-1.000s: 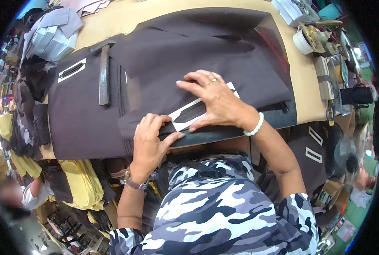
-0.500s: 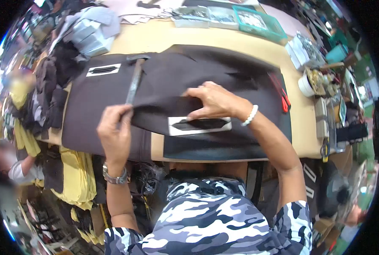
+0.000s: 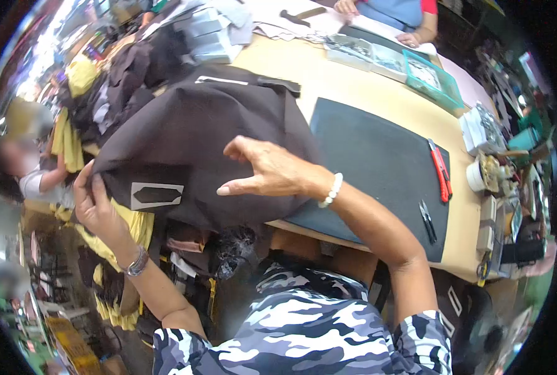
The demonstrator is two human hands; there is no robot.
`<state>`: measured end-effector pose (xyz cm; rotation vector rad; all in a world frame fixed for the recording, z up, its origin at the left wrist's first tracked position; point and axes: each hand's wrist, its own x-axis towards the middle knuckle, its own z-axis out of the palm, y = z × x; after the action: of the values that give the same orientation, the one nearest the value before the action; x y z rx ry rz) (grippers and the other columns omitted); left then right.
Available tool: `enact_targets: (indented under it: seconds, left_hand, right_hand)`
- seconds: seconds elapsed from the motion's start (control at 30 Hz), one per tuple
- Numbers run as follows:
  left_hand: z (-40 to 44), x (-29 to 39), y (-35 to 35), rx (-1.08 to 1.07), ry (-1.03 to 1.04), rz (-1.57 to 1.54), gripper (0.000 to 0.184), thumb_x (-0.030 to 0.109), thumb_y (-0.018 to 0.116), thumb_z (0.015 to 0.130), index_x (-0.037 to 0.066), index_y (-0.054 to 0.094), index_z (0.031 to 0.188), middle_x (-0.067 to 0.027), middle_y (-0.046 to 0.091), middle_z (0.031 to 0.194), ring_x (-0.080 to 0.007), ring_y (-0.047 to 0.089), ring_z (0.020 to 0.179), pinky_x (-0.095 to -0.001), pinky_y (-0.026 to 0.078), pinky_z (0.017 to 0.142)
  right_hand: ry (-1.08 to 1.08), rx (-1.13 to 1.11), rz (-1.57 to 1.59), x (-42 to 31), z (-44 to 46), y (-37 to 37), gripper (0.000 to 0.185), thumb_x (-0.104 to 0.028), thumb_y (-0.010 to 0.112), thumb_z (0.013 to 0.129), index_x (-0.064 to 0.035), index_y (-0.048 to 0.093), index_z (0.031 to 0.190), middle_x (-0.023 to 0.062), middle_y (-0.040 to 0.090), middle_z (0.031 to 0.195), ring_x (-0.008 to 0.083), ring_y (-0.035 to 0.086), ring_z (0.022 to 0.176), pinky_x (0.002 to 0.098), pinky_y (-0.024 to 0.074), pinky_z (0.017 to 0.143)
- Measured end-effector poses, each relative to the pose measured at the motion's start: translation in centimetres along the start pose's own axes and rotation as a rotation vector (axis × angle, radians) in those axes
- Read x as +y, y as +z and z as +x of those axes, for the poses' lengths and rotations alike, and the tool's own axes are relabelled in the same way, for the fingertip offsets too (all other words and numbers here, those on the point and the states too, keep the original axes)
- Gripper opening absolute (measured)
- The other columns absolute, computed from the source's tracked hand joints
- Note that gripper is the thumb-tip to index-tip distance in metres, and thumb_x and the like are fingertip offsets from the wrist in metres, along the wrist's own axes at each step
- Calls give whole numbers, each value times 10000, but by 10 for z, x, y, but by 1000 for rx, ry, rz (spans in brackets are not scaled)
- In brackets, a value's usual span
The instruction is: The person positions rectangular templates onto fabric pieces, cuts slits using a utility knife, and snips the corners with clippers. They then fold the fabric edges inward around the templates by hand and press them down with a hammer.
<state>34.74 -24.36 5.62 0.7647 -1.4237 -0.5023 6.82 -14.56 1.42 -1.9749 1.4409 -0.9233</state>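
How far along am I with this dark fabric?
Looks done: a white frame sits on the fabric, though I can't tell whether it's fastened. In hand: your left hand grips the fabric's edge; your right hand hovers open above. Probably left: flattening the bunched fabric.

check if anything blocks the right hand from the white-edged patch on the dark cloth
Nothing visible stands between the right hand and the white-edged patch; only dark cloth spans the gap. The left hand is beyond the patch, at the cloth's edge.

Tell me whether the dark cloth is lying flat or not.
Not flat: the dark cloth bulges in folds, the left hand holds its edge, and its near side hangs past the table.
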Motion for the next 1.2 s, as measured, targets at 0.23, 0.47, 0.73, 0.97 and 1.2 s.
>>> enact_targets:
  seconds: [0.23, 0.47, 0.73, 0.97, 1.2]
  left_hand:
    - [11, 9, -2, 56, 22, -86, 151, -4, 542, 903, -35, 621, 1028, -64, 629, 985, -116, 587, 899, -244, 465, 836]
    - [1, 23, 23, 182, 15, -224, 162, 3, 535, 907, -45, 610, 1041, -69, 618, 1009, -122, 578, 904, -250, 463, 832]
    - [5, 56, 38, 355, -40, -632, 304, 93, 450, 945, -55, 521, 1201, -172, 579, 1138, -218, 599, 967, -317, 489, 893]
    - [12, 12, -90, 358, 167, 5, 317, 103, 451, 930, -44, 542, 1196, -210, 566, 1186, -274, 624, 944, -354, 524, 867]
    - [-26, -40, -238, 160, -309, 1055, 308, 4, 518, 888, 8, 585, 1188, -126, 578, 1243, -243, 595, 1088, -334, 470, 953]
  right_hand:
    - [72, -28, -264, 24, 1, 91, 800, -567, 715, 671, 42, 527, 1154, 219, 535, 1165, 344, 482, 1138, 414, 376, 958]
    - [-6, 102, 203, -18, 11, 101, 872, -501, 706, 722, 20, 362, 1331, 234, 429, 1304, 360, 406, 1250, 418, 328, 1045]
    - [-33, 52, 534, -2, 61, 107, 497, -203, 637, 827, 17, 462, 1236, 192, 548, 1185, 242, 510, 1135, 339, 391, 974]
    - [-212, -5, 301, -16, 25, 170, 261, -175, 631, 817, 25, 576, 976, 215, 599, 913, 386, 593, 839, 421, 472, 779]
    - [-280, -634, 731, -100, -27, 205, 327, -134, 607, 766, 84, 525, 996, 297, 608, 922, 420, 606, 896, 454, 476, 781]
